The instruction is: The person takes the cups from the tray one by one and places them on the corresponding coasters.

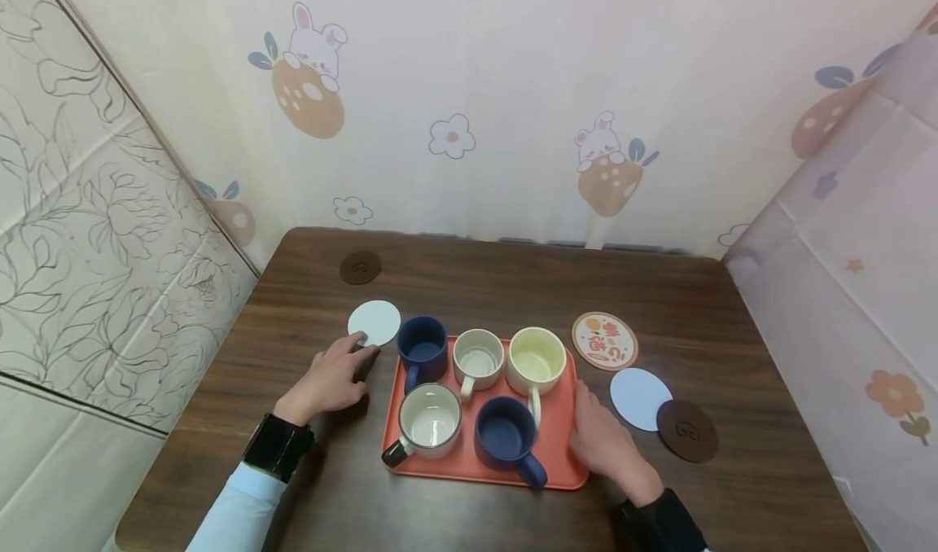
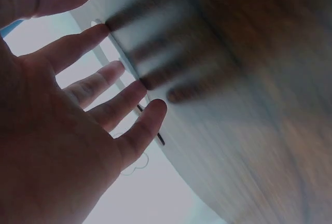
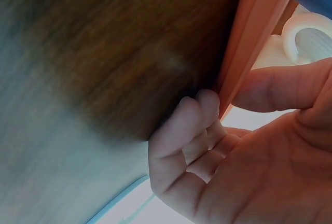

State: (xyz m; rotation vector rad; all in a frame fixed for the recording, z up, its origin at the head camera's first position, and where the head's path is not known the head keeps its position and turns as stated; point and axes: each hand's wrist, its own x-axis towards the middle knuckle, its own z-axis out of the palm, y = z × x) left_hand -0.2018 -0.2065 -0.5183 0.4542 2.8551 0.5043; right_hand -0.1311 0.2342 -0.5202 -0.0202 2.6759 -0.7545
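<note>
A red tray point(image 1: 560, 446) lies on the table and bears several mugs. Along its back stand a navy mug point(image 1: 422, 348), a small off-white mug point(image 1: 479, 361) and a pale yellow mug point(image 1: 538, 361). In front are a white mug with a dark rim and handle point(image 1: 431, 422) and a second navy mug point(image 1: 506, 434). My right hand point(image 1: 604, 438) grips the tray's right edge; in the right wrist view the thumb lies over the rim and curled fingers point(image 3: 179, 125) meet it from below. My left hand point(image 1: 330, 381) is spread, its fingertips at a white round coaster point(image 1: 374, 321).
A dark brown coaster point(image 1: 361, 268) lies at the back left. Right of the tray are a patterned coaster point(image 1: 605, 341), a pale blue-white coaster point(image 1: 639, 397) and another brown coaster point(image 1: 687, 431) overlapping it. Patterned curtains point(image 1: 513, 177) hang behind the wooden table point(image 1: 476, 287).
</note>
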